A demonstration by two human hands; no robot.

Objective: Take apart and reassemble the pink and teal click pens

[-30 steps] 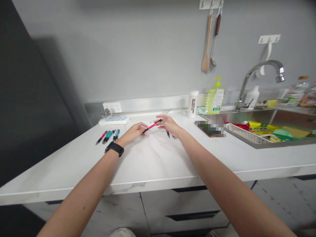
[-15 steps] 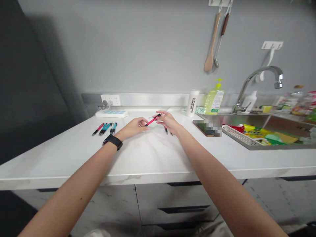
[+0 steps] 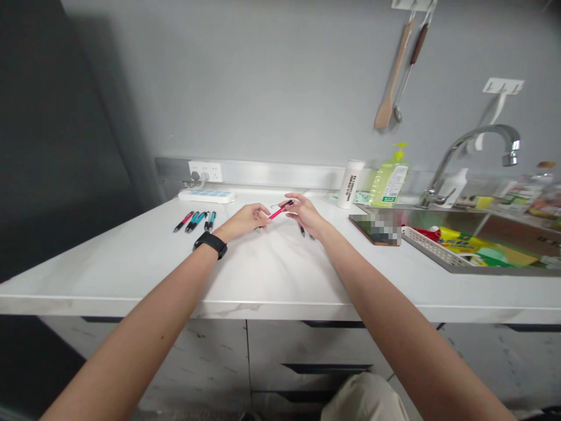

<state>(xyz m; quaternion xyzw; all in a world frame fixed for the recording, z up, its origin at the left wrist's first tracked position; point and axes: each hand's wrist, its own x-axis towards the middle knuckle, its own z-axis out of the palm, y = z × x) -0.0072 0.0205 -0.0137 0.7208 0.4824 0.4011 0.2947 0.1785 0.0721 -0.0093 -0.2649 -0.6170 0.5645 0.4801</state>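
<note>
Both my hands meet over the far middle of the white counter point(image 3: 272, 275) and hold one pink pen point(image 3: 279, 211) between them. My left hand point(image 3: 245, 220), with a black watch point(image 3: 211, 243) on its wrist, pinches the pen's lower end. My right hand point(image 3: 304, 213) pinches the upper black end. Two dark pens point(image 3: 305, 232) lie on the counter just under my right hand. A row of several pink and teal pens point(image 3: 197, 221) lies to the left of my left hand.
A white power strip point(image 3: 205, 195) sits by the wall socket. A white canister point(image 3: 352, 183), green soap bottle point(image 3: 389, 180), dark board point(image 3: 372, 229) and sink point(image 3: 477, 245) with a white basket and packets lie to the right. A wooden spoon point(image 3: 390, 82) hangs on the wall.
The view has shifted a little, so everything sits slightly further right. Both hands still hold the pink pen between them, much as before.
</note>
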